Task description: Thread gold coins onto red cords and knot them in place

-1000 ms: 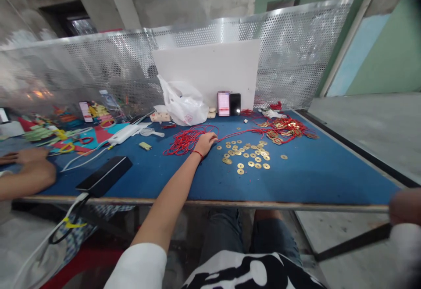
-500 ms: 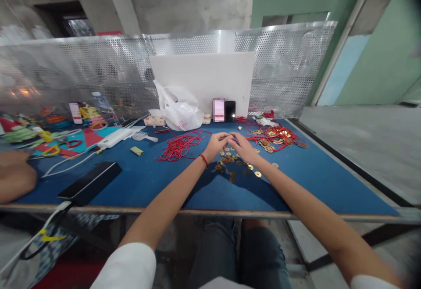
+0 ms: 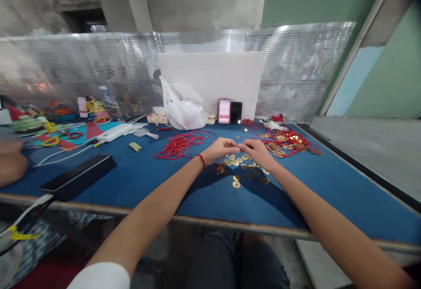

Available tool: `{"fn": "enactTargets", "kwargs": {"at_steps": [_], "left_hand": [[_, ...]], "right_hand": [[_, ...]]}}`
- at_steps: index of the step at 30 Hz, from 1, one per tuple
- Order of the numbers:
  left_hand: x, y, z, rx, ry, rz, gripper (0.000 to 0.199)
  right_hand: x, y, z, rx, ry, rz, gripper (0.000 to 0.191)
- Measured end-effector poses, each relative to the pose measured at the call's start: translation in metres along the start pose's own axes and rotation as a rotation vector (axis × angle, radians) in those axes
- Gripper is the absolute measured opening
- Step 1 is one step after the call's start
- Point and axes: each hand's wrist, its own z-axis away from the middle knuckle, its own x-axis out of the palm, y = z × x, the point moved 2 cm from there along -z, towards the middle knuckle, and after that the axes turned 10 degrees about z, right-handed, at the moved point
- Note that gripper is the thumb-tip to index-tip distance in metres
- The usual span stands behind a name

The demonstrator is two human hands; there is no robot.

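My left hand (image 3: 221, 148), with a red cord bracelet at its wrist, is closed in a pinch beside a thin red cord (image 3: 216, 165) that hangs toward the table. Facing it, my right hand (image 3: 257, 151) is also pinched, fingertips almost touching the left ones. What lies between the fingertips is too small to make out. Under and in front of both hands lie several gold coins (image 3: 236, 184) with holes. A heap of loose red cord (image 3: 179, 145) is to the left, and red cords knotted with gold coins (image 3: 289, 142) are piled to the right.
Across the blue table (image 3: 332, 183) stand a white plastic bag (image 3: 186, 109) and two phones (image 3: 224, 111) at the back. A black box (image 3: 80, 176), a white power strip (image 3: 116, 133) and scissors (image 3: 51, 141) are at left, near another person's hand (image 3: 11, 162).
The view has shifted. My hands have drawn slightly apart, from overlapping to fingertip to fingertip, and the red cord below my left hand now shows. The other person's hand shows less.
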Motion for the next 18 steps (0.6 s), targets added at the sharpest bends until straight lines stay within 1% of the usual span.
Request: {"fn": "enactTargets", "kwargs": {"at_steps": [3,6,7,9,10,11,12,15,16,17,18], "left_hand": [[-0.004,0.0,-0.003,0.047,0.002,-0.086,0.028],[-0.006,-0.002,-0.005,0.033,-0.002,-0.148,0.021],[-0.007,-0.003,-0.006,0.026,-0.007,-0.16,0.019],[-0.009,-0.004,-0.007,0.022,-0.005,-0.179,0.015],[-0.011,-0.005,-0.008,0.02,0.007,-0.188,0.013],[-0.012,-0.006,-0.008,0.014,0.029,-0.197,0.011],[-0.015,-0.007,-0.009,0.007,0.056,-0.204,0.01],[-0.022,-0.009,-0.011,-0.015,0.122,-0.2,0.008],[-0.023,-0.01,-0.011,-0.021,0.126,-0.193,0.008],[-0.025,-0.01,-0.011,-0.028,0.119,-0.186,0.008],[-0.026,-0.011,-0.012,-0.035,0.106,-0.185,0.007]], "right_hand": [[-0.002,0.001,0.002,-0.006,-0.016,0.16,0.029],[-0.007,0.001,0.004,-0.001,0.015,0.342,0.02],[-0.008,0.0,0.005,-0.026,0.048,0.387,0.016],[-0.008,-0.005,0.005,-0.126,0.121,0.431,0.01],[-0.007,-0.008,0.006,-0.186,0.133,0.421,0.011],[-0.005,-0.012,0.007,-0.236,0.108,0.383,0.012],[-0.002,-0.015,0.008,-0.273,0.025,0.319,0.012],[0.01,-0.024,0.015,-0.318,-0.4,0.081,0.014],[0.012,-0.025,0.018,-0.316,-0.512,0.024,0.016],[0.014,-0.026,0.02,-0.311,-0.586,-0.011,0.019],[0.014,-0.025,0.021,-0.304,-0.623,-0.027,0.021]]}}
